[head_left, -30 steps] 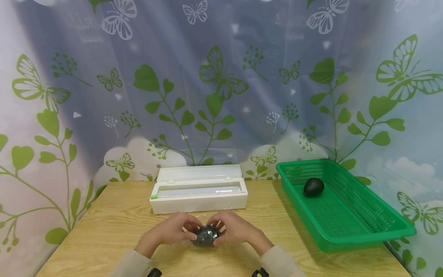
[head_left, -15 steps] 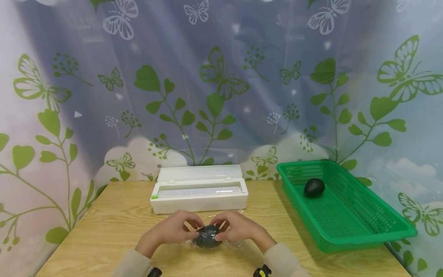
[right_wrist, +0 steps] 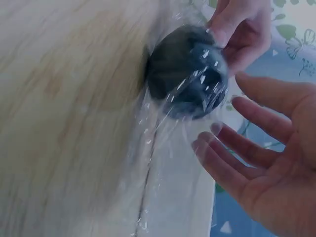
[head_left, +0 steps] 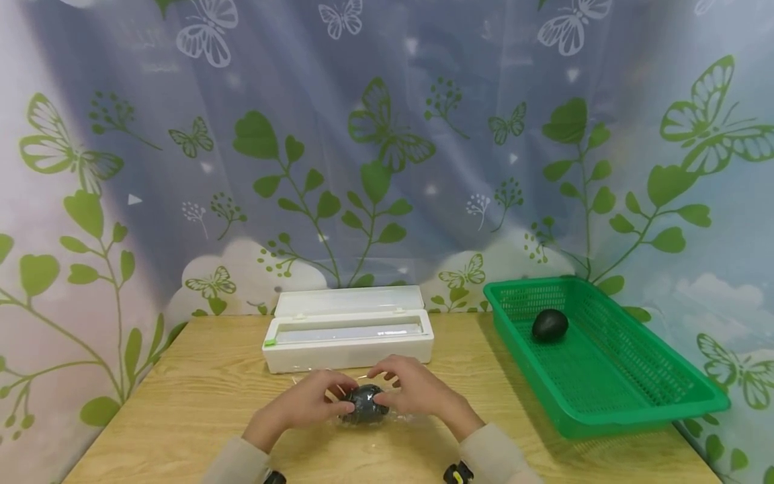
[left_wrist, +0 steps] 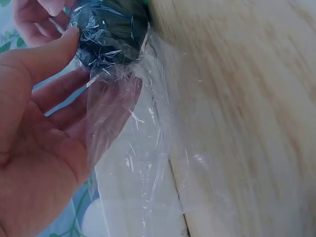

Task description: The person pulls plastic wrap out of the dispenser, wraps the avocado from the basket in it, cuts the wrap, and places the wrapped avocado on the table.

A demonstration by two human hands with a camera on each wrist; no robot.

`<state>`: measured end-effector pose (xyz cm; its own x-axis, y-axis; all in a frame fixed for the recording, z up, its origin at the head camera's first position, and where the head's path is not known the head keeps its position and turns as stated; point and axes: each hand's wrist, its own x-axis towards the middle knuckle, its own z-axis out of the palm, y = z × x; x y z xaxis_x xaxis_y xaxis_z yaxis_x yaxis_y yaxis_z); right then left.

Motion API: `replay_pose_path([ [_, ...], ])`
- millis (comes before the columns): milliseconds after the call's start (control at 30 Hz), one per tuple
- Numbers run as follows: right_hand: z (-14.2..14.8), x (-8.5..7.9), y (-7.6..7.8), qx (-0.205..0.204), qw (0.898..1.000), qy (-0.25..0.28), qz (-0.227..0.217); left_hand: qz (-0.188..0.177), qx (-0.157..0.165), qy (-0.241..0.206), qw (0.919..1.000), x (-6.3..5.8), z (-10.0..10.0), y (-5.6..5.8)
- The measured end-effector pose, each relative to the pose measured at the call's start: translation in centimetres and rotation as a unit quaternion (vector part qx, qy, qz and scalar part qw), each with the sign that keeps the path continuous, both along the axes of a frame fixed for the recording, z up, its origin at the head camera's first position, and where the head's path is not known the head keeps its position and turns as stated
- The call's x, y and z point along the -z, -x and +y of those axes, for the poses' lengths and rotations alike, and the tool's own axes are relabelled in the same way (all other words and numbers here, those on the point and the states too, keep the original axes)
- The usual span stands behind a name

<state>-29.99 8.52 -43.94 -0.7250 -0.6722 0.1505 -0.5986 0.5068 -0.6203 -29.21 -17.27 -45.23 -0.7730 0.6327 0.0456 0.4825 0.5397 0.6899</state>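
Observation:
A dark avocado (head_left: 369,405) in clear cling film lies on the wooden table between both hands. My left hand (head_left: 310,402) grips its left side, thumb at the front and fingers behind. In the left wrist view, loose cling film (left_wrist: 136,148) trails from the avocado across those fingers. On the other side is my right hand (head_left: 420,393), its fingers spread and slightly bent. The right wrist view shows these fingers (right_wrist: 237,158) off the wrapped avocado (right_wrist: 185,74), close to the film; whether they touch the film, I cannot tell.
Behind the hands stands a white cling film dispenser (head_left: 351,353), its lid raised. To the right, a green plastic basket (head_left: 605,422) holds another dark avocado (head_left: 550,325). A patterned curtain (head_left: 387,202) hangs behind the wooden table (head_left: 181,403).
My right hand's fingers have lifted and spread away from the wrapped avocado, which both hands held before. The avocado has shifted slightly right, with the left hand still on it.

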Motion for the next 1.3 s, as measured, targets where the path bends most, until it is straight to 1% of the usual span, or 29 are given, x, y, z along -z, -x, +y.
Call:
replay_pose_path([
  [67,-0.32,-0.13,-0.17,-0.001,1.0,-0.005,0.019,0.009,-0.001,0.004,1.0,0.08,0.0,0.12],
  [133,-0.58,-0.11,-0.28,-0.008,1.0,-0.011,0.026,0.017,-0.003,0.009,0.9998,0.14,0.01,0.19],
  [233,-0.76,0.12,-0.29,-0.011,0.999,-0.021,0.022,0.022,-0.005,0.013,0.9997,0.18,0.0,0.18],
  [400,-0.54,0.43,-0.06,-0.021,1.0,-0.015,0.012,0.021,-0.005,0.015,0.9997,0.18,0.06,0.17],
  [500,-0.32,0.49,0.13,-0.034,0.999,-0.017,0.008,0.017,0.001,0.009,0.9998,0.23,0.07,0.23],
  [600,-0.16,0.49,0.34,-0.054,0.998,-0.033,0.015,0.014,0.007,0.002,0.9999,0.35,0.02,0.3],
  [667,-0.05,0.5,0.43,-0.062,0.997,-0.044,0.01,0.01,0.007,-0.005,0.9999,0.44,-0.04,0.31],
  [733,0.06,0.52,0.47,-0.067,0.997,-0.048,-0.005,0.006,0.002,-0.016,0.9999,0.48,-0.11,0.26],
  [867,0.17,0.6,0.49,-0.062,0.996,-0.049,-0.037,0.003,-0.012,-0.047,0.9988,0.48,-0.22,0.07],
  [1000,0.18,0.69,0.51,-0.058,0.996,-0.055,-0.031,0.001,-0.01,-0.07,0.9975,0.45,-0.13,-0.02],
  [1100,0.21,0.73,0.51,-0.05,0.997,-0.056,-0.033,0.002,-0.006,-0.069,0.9976,0.46,-0.05,0.01],
  [1200,0.18,0.73,0.51,-0.034,0.997,-0.041,-0.049,0.005,-0.01,-0.058,0.9983,0.56,-0.09,0.09],
  [1300,0.08,0.7,0.47,-0.022,0.999,-0.017,-0.034,0.011,-0.007,-0.049,0.9987,0.64,-0.19,0.22],
])
